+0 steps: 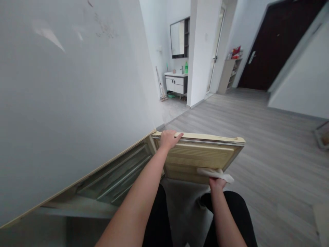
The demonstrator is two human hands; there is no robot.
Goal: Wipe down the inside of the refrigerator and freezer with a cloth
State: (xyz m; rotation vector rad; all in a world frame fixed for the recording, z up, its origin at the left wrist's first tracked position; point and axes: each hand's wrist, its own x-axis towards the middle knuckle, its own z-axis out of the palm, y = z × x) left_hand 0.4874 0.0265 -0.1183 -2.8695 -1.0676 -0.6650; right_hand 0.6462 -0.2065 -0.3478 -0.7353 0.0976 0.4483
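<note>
Fingers of the person's left hand (168,139) hook over the top edge of the open cream door (197,155), near its hinged end. From where I stand, I can see the right hand (217,183) gripping a white cloth (211,172) at the door's inner face, towards the lower free corner. Drawers (120,176) sit left of the door; well beyond it, a mop (160,84) leans beside a washbasin cabinet (178,85).
</note>
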